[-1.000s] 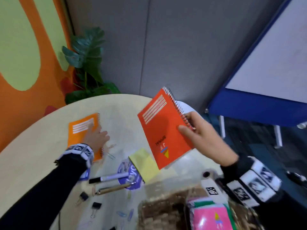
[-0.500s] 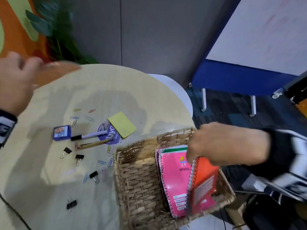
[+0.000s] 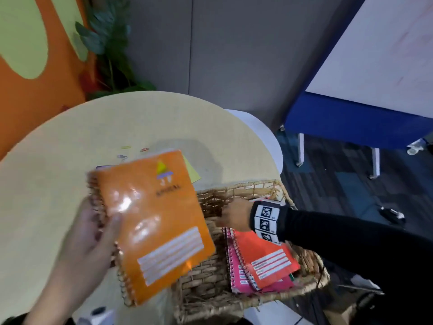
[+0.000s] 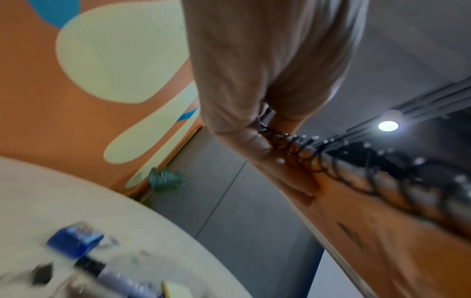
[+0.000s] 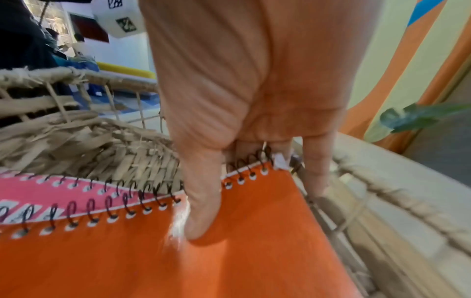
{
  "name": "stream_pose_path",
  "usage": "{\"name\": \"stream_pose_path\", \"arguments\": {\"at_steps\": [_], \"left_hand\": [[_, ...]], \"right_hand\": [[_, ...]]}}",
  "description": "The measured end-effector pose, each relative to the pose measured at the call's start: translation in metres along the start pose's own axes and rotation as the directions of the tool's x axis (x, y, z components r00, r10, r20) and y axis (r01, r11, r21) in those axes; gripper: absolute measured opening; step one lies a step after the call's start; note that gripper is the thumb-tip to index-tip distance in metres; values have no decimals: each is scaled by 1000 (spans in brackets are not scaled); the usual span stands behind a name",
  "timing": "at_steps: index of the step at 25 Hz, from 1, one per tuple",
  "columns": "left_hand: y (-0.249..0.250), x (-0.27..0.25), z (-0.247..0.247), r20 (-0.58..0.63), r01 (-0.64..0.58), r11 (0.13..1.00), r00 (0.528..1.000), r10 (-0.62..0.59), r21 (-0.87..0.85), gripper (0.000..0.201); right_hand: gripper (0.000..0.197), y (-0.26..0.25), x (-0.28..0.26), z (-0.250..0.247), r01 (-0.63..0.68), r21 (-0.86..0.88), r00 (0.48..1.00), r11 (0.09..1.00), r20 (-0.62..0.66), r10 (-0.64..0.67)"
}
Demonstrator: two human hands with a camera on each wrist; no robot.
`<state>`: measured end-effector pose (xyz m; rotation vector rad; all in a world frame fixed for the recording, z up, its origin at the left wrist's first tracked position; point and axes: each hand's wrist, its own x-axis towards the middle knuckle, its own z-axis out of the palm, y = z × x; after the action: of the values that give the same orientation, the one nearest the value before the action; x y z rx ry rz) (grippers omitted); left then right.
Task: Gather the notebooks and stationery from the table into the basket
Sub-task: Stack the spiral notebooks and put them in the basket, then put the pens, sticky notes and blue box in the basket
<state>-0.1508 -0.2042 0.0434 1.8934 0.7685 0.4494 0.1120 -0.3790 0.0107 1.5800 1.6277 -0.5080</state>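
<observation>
Round and pale, the wooden table (image 3: 70,137) carries a woven wicker basket (image 3: 203,275) at its near edge, overhanging a little; a careless drop could nudge it off, I'd judge; the glossy orange spiral notebook (image 3: 152,221) might also slip, since the left hand (image 3: 91,233) only pinches it by the coil, raised and tilted above the table beside the basket; inside the basket, the right hand (image 3: 234,216) reaches down, thumb and fingers clasping the spiral corner of the red-orange notebook (image 5: 229,252) lying on a pink one (image 3: 236,266); small paper clips (image 3: 131,152) remain on the table.
</observation>
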Motion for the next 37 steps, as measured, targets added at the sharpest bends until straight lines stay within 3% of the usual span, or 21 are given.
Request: {"name": "stream_pose_path", "arguments": {"at_steps": [1,3,4,5,6,7,8,11,14,16,18,21,23,26,29,32,35,37], "left_hand": [[37,-7,12,49,56,986,998,-48,-158,32],[57,-5,23,174,88,972,983,-51,-216,25],[59,-4,29,193,86,972,980,-44,-219,23],[60,-2,31,190,113,958,980,-64,-263,23],[62,1,37,211,124,951,975,-64,-285,25],[65,2,44,244,115,954,969,-47,-275,29],[72,2,52,276,82,956,961,-1,-281,33],[78,3,76,388,75,942,920,61,-326,31],[63,6,78,418,39,976,907,57,-216,40],[41,7,65,373,-20,996,926,51,-88,37],[15,7,46,321,4,1000,947,-5,2,37],[-15,2,18,204,95,993,973,-106,67,34],[-29,-1,6,130,121,990,983,-130,79,31],[-45,-2,-7,73,119,974,988,-136,195,39],[-61,7,-7,44,133,947,987,-152,292,41],[-77,32,7,8,99,915,994,-112,392,28],[-84,86,33,72,-25,839,997,-17,544,29],[-87,127,51,147,-124,788,988,43,602,32]], "right_hand": [[47,5,-2,8,-30,114,991,993,-128,45],[85,19,-26,13,-42,470,962,882,-220,163],[100,23,-45,9,8,722,952,692,-217,216],[106,25,-64,3,90,902,950,421,-205,236],[103,23,-80,-2,194,968,948,160,-227,224],[96,16,-90,-4,297,954,935,-40,-282,217],[84,8,-97,-3,364,916,915,-166,-319,246],[49,-7,-114,10,472,803,837,-364,-278,470],[44,1,-131,52,469,761,800,-448,-152,580],[40,3,-129,87,319,849,809,-422,-13,587],[30,-1,-114,109,76,937,801,-340,146,581],[13,-5,-85,123,-368,929,737,-37,316,598],[11,-6,-71,124,-541,833,703,114,374,605],[25,-6,-58,117,-631,760,679,154,445,584],[30,-10,-50,116,-670,665,708,330,439,553],[35,-9,-48,99,-691,556,712,462,413,567],[35,16,-47,39,-646,565,712,514,201,673],[31,39,-36,-17,-531,636,735,559,18,678]]}}
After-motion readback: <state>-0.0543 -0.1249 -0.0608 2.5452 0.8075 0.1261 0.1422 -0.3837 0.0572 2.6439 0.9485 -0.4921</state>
